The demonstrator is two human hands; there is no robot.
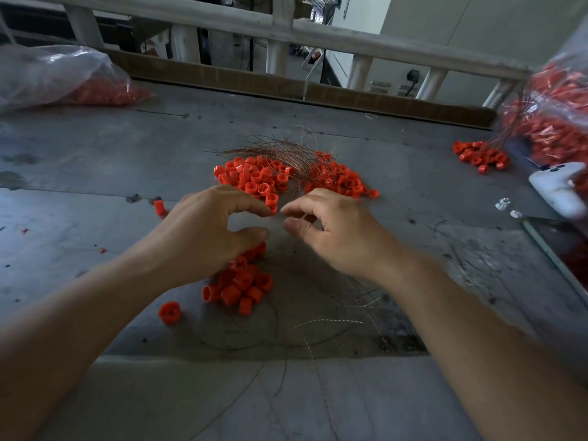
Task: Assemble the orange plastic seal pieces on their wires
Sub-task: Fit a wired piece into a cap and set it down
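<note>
Mid-frame on the tabletop, the fingers of my left hand stood apart, forefinger touching a seal; whether my right hand pinched any of the wires I couldn't tell. Seals looked light, rigid: grip their sides.

Dim, bluish daylight from behind; edges warped, perhaps slightly blurred.

This is a small piecework workshop. A worn, stained grey counter carries loose heaps of small orange plastic seal pieces and a bundle of thin coppery wires, with stray strands lying about. A clear plastic bag of orange parts sits at the left edge, a second bulging bag at the right. A brown cardboard strip lines the far edge, and beyond a pale painted railing is a black plug in a wall socket.
</note>
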